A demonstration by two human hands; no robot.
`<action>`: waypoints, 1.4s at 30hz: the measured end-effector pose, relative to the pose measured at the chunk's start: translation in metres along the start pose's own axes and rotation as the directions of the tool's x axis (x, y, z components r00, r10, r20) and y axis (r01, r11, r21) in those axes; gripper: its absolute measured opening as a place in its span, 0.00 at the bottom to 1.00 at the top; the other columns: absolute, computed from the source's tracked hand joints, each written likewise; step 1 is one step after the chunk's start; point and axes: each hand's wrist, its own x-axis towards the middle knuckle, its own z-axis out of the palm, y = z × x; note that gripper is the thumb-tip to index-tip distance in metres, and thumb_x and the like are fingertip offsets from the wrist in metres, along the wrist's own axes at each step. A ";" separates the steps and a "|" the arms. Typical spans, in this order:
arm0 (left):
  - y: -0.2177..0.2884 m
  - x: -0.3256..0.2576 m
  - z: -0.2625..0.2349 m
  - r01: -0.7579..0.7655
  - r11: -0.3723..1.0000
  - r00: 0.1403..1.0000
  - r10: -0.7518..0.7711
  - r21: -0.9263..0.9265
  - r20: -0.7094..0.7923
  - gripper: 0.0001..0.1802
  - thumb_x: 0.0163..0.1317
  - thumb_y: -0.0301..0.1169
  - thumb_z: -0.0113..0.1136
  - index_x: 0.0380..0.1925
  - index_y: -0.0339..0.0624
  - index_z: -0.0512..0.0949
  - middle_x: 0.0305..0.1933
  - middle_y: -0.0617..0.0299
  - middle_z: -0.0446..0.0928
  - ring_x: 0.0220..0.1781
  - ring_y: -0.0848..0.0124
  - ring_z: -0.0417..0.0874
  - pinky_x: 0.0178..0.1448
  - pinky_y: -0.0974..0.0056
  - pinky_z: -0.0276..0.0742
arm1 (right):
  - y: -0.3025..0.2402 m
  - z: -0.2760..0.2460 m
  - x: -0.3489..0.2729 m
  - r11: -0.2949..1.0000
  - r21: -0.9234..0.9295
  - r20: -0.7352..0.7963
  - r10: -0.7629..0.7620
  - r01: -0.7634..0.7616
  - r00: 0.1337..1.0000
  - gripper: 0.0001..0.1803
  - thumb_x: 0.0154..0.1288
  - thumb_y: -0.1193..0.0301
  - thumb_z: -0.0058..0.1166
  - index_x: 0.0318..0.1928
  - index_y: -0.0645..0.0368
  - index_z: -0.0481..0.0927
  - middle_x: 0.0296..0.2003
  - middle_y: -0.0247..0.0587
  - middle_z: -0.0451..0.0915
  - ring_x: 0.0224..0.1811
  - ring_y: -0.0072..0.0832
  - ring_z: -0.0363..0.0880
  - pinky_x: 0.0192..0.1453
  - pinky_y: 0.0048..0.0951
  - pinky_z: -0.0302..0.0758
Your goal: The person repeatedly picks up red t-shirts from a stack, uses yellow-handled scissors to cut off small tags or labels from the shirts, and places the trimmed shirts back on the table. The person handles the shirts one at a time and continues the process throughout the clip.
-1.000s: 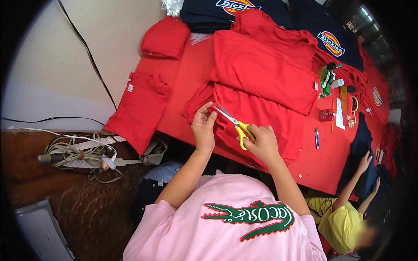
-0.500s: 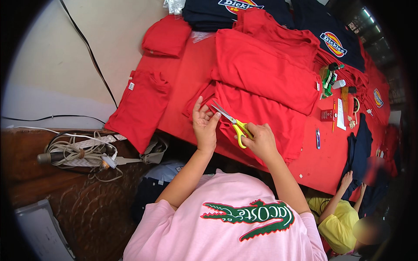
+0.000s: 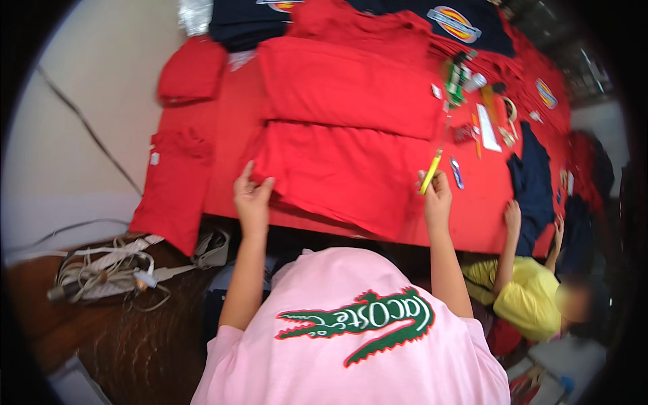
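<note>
A red shirt [image 3: 337, 169] lies spread on the table before me, with a folded red garment [image 3: 344, 88] just beyond it. My left hand [image 3: 253, 202] is at the shirt's left edge, thumb and fingers apart; whether the fingertips touch the cloth I cannot tell. Off the shirt's right side, my right hand [image 3: 437, 192] is closed on scissors with yellow handles [image 3: 430, 172], their blades pointing away from me. The picture is slightly blurred.
Folded red shirts [image 3: 192, 71] lie at the left, dark blue shirts [image 3: 466, 30] at the back. A purple-handled tool [image 3: 457, 173], orange pencil and white strip [image 3: 487, 128] lie right. A co-worker in yellow [image 3: 530, 297] handles dark cloth [image 3: 533, 182]. Coiled cables [image 3: 101, 273] lie lower left.
My hands have moved apart, the left one to the shirt's left edge and the right one rightward with the scissors. The shirt now lies flatter. The whole view has shifted.
</note>
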 end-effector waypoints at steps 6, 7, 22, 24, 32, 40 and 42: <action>-0.011 0.021 -0.037 0.084 0.961 0.993 -0.101 0.265 0.053 0.18 0.74 0.37 0.70 0.49 0.30 0.85 0.54 0.59 0.82 0.42 0.77 0.84 0.43 0.69 0.83 | 0.041 -0.089 -0.026 0.979 -0.128 -0.140 0.142 -0.160 0.980 0.12 0.73 0.69 0.70 0.42 0.60 0.78 0.32 0.34 0.84 0.32 0.18 0.80 0.35 0.22 0.74; -0.011 0.023 -0.036 0.019 0.959 0.997 -0.041 0.283 0.070 0.19 0.75 0.39 0.68 0.49 0.30 0.86 0.55 0.59 0.82 0.43 0.76 0.83 0.46 0.68 0.82 | 0.055 -0.083 -0.035 0.982 -0.019 -0.108 0.183 -0.186 0.977 0.12 0.72 0.69 0.70 0.42 0.60 0.79 0.29 0.33 0.83 0.31 0.18 0.80 0.34 0.22 0.74; -0.014 0.033 -0.088 0.168 0.982 0.979 -0.176 -0.084 -0.100 0.18 0.77 0.46 0.63 0.44 0.42 0.84 0.37 0.67 0.82 0.34 0.74 0.83 0.41 0.64 0.83 | 0.005 -0.094 -0.047 0.976 0.124 -0.143 0.194 -0.177 0.971 0.13 0.66 0.80 0.70 0.45 0.58 0.77 0.34 0.28 0.79 0.35 0.15 0.77 0.40 0.22 0.74; -0.017 0.018 -0.079 0.259 0.959 0.959 -0.270 -0.117 -0.084 0.17 0.77 0.46 0.64 0.44 0.43 0.84 0.36 0.67 0.82 0.32 0.75 0.81 0.36 0.66 0.84 | 0.012 -0.090 -0.052 0.982 0.062 -0.120 0.187 -0.181 0.975 0.13 0.66 0.80 0.70 0.44 0.58 0.77 0.32 0.27 0.78 0.34 0.15 0.76 0.37 0.21 0.72; -0.030 0.018 -0.072 0.356 0.933 0.934 -0.357 -0.061 -0.006 0.21 0.76 0.47 0.64 0.50 0.38 0.82 0.41 0.59 0.86 0.35 0.70 0.89 0.37 0.67 0.85 | 0.048 -0.053 -0.078 0.925 0.086 -0.138 0.378 -0.369 0.915 0.16 0.65 0.75 0.75 0.44 0.60 0.77 0.29 0.27 0.75 0.30 0.13 0.68 0.32 0.23 0.64; 0.004 0.036 -0.066 0.396 0.904 0.903 -0.415 0.162 0.111 0.14 0.73 0.42 0.68 0.44 0.44 0.83 0.34 0.65 0.83 0.32 0.73 0.87 0.35 0.70 0.80 | 0.058 -0.073 -0.055 0.909 -0.271 0.229 0.381 -0.318 0.896 0.14 0.62 0.79 0.72 0.44 0.66 0.79 0.29 0.33 0.81 0.29 0.17 0.77 0.33 0.25 0.71; 0.014 0.044 -0.074 0.424 0.876 0.875 -0.462 0.230 0.146 0.12 0.72 0.41 0.69 0.42 0.44 0.83 0.33 0.65 0.82 0.31 0.73 0.86 0.35 0.69 0.80 | 0.049 -0.084 -0.049 0.904 -0.240 0.261 0.410 -0.353 0.874 0.11 0.63 0.80 0.70 0.44 0.67 0.81 0.29 0.36 0.84 0.31 0.17 0.79 0.34 0.26 0.73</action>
